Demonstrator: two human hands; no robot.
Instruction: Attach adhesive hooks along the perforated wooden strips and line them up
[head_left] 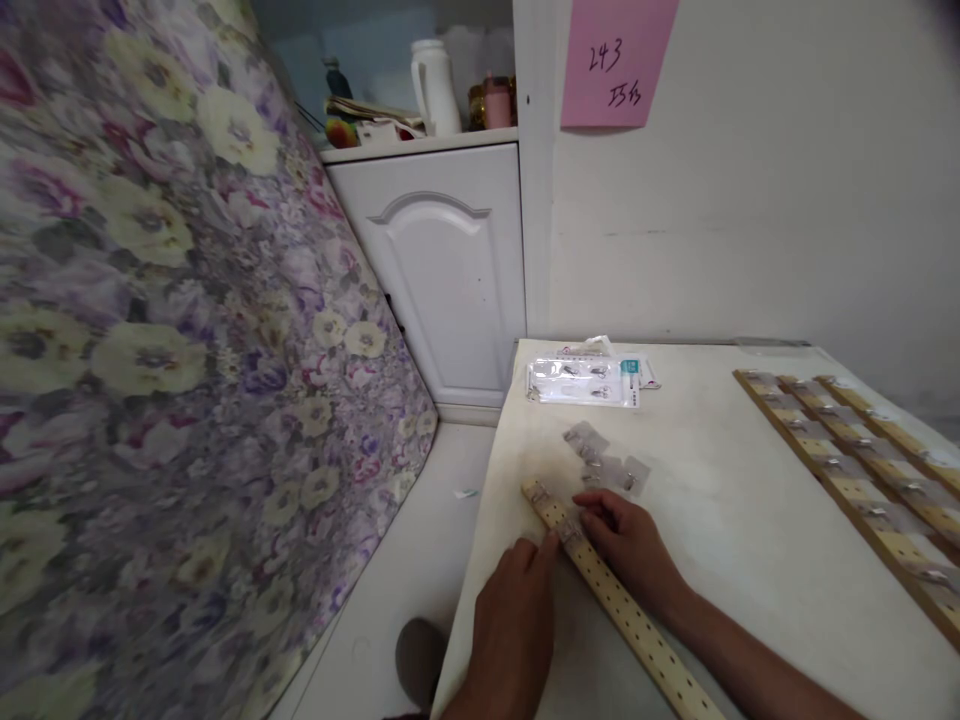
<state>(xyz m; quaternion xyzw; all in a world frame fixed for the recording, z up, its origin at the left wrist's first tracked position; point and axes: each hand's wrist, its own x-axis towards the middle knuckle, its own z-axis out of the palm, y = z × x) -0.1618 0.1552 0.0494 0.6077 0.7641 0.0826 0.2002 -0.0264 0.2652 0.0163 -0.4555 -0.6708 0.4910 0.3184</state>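
A long tan perforated strip (pixel 622 615) lies diagonally on the white table (pixel 735 500). My left hand (pixel 517 625) rests beside the strip's near side, fingertips pressed against it close to its far end. My right hand (pixel 634 548) lies across the strip from the other side, fingers curled down onto a small clear bag (pixel 571 530) sitting on the strip. Several small clear plastic bags (pixel 606 460) with tiny metal parts lie just beyond the strip's end.
Three more perforated strips (pixel 862 470), filled with small bags, lie at the table's right. A clear packet (pixel 581 382) with a label sits at the far edge. A flowered mattress (pixel 150 350) leans at left; a white cabinet (pixel 450 280) stands behind.
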